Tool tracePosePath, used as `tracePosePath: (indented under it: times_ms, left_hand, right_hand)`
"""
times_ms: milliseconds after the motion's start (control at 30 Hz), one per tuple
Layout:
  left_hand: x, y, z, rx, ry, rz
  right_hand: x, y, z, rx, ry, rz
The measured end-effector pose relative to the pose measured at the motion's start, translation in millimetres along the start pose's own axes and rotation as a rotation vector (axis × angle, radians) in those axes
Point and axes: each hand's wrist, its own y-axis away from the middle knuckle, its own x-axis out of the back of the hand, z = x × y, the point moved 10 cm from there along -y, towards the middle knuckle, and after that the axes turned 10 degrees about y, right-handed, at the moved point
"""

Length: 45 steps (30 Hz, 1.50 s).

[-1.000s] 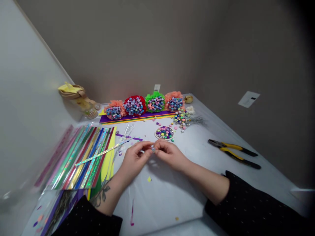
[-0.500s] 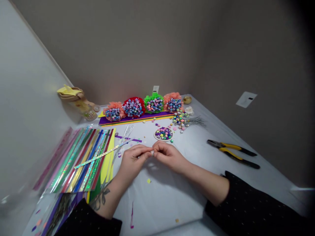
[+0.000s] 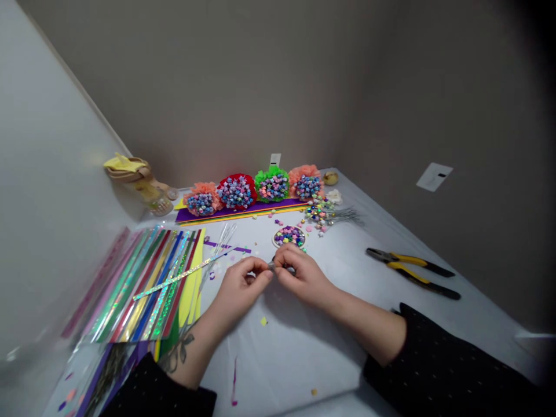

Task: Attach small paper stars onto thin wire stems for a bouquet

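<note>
Mid-frame, left hand and right hand both pinch one tiny piece – likely to steady it – while pliers lie frame-right, seemingly set aside.

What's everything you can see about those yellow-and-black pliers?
The pliers with yellow-and-black handles lie flat on the white-covered table, to the right of the person's right hand, touching only the table. The grey, metallic-looking head points left; the two handles spread rightward, yellow near the head, black at the ends. Whether the jaws meet I can't tell.
</note>
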Motion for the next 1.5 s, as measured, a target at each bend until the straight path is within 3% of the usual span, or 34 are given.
tracePosePath:
  times_ms: [200,500,867,1067,1300,1500]
  left_hand:
    - [1.5,0,4,-0.001,0.013,-0.011]
    - [3.3,1,4,-0.025,0.113,0.018]
    - [5.2,9,11,-0.112,0.026,0.149]
    - [5.4,6,7,-0.054,0.096,0.154]
    - [-6.2,2,-21,0.191,0.376,0.055]
    - [-6.5,2,-10,0.146,0.253,-0.032]
  right_hand:
    - [-5,2,0,0.005,0.009,-0.037]
    - [21,8,-3,-0.025,0.166,0.224]
    - [15,15,-3,-0.066,0.049,0.264]
    - [10,11,6,-0.139,-0.107,0.211]
    - [-3,6,15,-0.177,-0.277,0.047]
    - [-7,5,16,-0.194,-0.264,0.012]
